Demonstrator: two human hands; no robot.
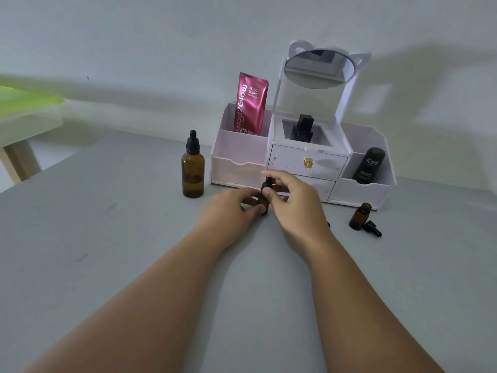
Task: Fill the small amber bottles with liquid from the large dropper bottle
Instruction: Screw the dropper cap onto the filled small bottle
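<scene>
A small amber bottle [263, 201] stands upright on the grey table [134, 238] at centre, just in front of the white organiser [304, 162]. The left hand [228, 208] holds its lower body between thumb and fingers, while the right hand [293, 200] pinches the black dropper cap [267, 182] at its top; whether the cap is fully seated cannot be told.

At about 10 o'clock from this bottle, apart from both hands, the large dropper bottle [193, 168] stands upright with its black dropper in place and a dark liquid level visible in its lower part. At about 3 o'clock, a second small amber bottle [359, 216] stands uncapped, slightly tilted in the wide-angle view, with a loose black dropper cap [372, 228] lying on the table just beside its base. A small dark item [328, 224] peeks out behind the right wrist; what it is cannot be told.

At 12 o'clock the organiser holds a pink sachet [250, 103] in its left compartment, a black bottle [302, 130] in the middle recess above a drawer with a gold knob [307, 162], and a dark green tube [369, 165] in the right compartment. A round mirror [318, 70] with cat-ear trim is mounted on top. A light green surface [24, 100] lies at far 9 o'clock.
</scene>
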